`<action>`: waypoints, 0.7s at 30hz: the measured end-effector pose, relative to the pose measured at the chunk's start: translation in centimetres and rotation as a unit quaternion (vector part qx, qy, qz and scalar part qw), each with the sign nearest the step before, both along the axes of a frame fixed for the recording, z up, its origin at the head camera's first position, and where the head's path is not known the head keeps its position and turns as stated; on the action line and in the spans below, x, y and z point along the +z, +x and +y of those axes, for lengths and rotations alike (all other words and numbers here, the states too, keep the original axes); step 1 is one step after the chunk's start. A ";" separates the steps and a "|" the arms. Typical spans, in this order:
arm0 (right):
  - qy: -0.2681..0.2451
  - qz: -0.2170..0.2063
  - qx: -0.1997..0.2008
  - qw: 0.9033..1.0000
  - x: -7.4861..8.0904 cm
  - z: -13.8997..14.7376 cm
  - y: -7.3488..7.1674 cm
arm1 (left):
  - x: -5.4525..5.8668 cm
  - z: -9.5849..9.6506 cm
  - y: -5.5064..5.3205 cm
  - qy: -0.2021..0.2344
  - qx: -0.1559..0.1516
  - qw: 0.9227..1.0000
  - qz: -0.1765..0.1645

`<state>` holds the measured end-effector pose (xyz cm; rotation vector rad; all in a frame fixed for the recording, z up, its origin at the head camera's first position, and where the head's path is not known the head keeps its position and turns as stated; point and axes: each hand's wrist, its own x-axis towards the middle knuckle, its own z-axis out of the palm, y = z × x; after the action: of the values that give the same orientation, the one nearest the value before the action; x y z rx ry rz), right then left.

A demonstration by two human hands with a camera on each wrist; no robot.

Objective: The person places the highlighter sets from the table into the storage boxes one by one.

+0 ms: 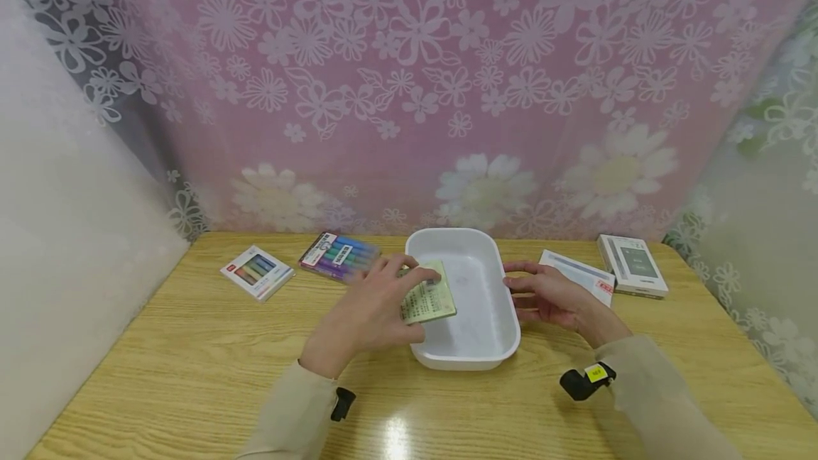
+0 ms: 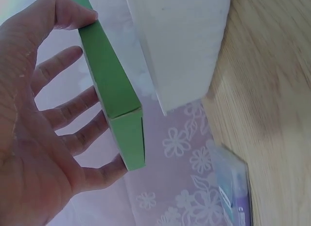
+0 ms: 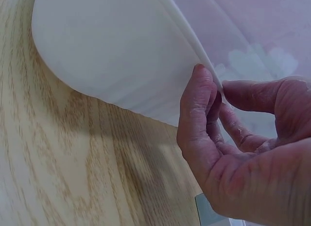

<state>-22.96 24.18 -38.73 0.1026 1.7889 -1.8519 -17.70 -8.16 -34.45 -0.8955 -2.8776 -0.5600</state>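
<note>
In the head view a thin, pale green box [image 1: 429,302] with printed text is tilted over the left side of a white plastic bin [image 1: 469,357]. My left hand [image 1: 383,302] grips the box by its edges; the left wrist view shows the thumb [image 2: 75,14] at one end and the fingers spread along the green box [image 2: 109,73]. At the bin's right side is my right hand [image 1: 552,295]. Its curled fingers and thumb pinch the rim of the white bin [image 3: 116,46], as the right wrist view shows. The bin stands on the table.
Left of the bin lie a pack of coloured pens [image 1: 339,255] and a small white box with coloured stripes [image 1: 258,272]. Behind my right hand lies a flat white box [image 1: 578,272], beside another white box with a grey-green panel [image 1: 633,265]. A flowered curtain [image 1: 409,91] borders the wooden table [image 1: 160,375].
</note>
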 end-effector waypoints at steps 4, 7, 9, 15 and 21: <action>0.002 0.001 0.001 1.000 0.0 0.0 0.1 | -0.1 0.6 0.0 -0.013 -0.013 1.000 0.011; 0.001 0.003 0.005 1.000 0.0 -0.1 0.2 | -0.3 0.9 0.1 -0.025 -0.017 0.999 0.014; -0.001 0.004 0.007 1.000 0.0 0.0 0.2 | -0.4 1.1 0.2 -0.029 -0.018 0.999 0.015; 0.000 0.008 0.008 1.000 0.0 0.0 0.3 | -0.7 1.6 0.2 -0.039 -0.021 0.999 0.022; 0.005 0.012 0.006 1.000 0.0 0.0 0.1 | -0.8 2.0 0.1 -0.047 -0.029 0.998 0.024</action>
<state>-22.84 24.17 -38.74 0.0730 1.8113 -1.8425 -17.57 -6.16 -35.28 -0.9933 -2.8639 -0.4061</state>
